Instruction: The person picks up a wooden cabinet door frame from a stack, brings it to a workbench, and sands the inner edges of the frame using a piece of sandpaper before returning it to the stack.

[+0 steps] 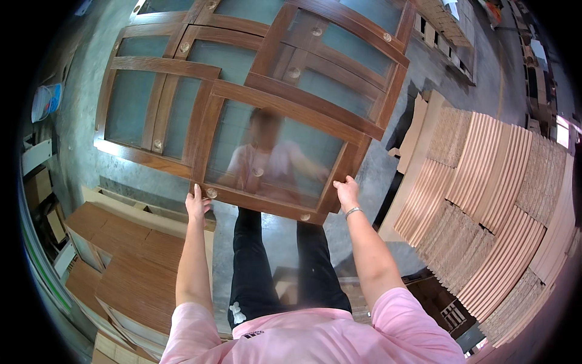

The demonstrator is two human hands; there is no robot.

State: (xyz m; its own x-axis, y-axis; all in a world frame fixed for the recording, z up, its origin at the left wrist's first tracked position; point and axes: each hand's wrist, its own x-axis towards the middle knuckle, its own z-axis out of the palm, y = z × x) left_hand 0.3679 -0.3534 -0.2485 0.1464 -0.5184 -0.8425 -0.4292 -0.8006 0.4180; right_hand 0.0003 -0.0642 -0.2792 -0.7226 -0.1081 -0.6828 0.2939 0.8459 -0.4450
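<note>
In front of me is a brown wood-framed glass door point(303, 151), tilted over other doors like it. My left hand point(197, 203) grips its near left corner. My right hand point(347, 193), with a bracelet at the wrist, is closed on the right side of the frame near the front. My reflection shows in the pane. Small round clear discs sit on the frame and glass. Beyond lie several more framed glass doors point(130, 112), overlapping one another; their undersides and what supports them are hidden.
At the right stand tall stacks of light-brown boards point(485, 176). Brown wooden cabinet boxes point(139, 291) stand low at the left. A pallet with stacked material point(448, 30) is at the far right. Grey concrete floor point(79, 121) shows around the doors.
</note>
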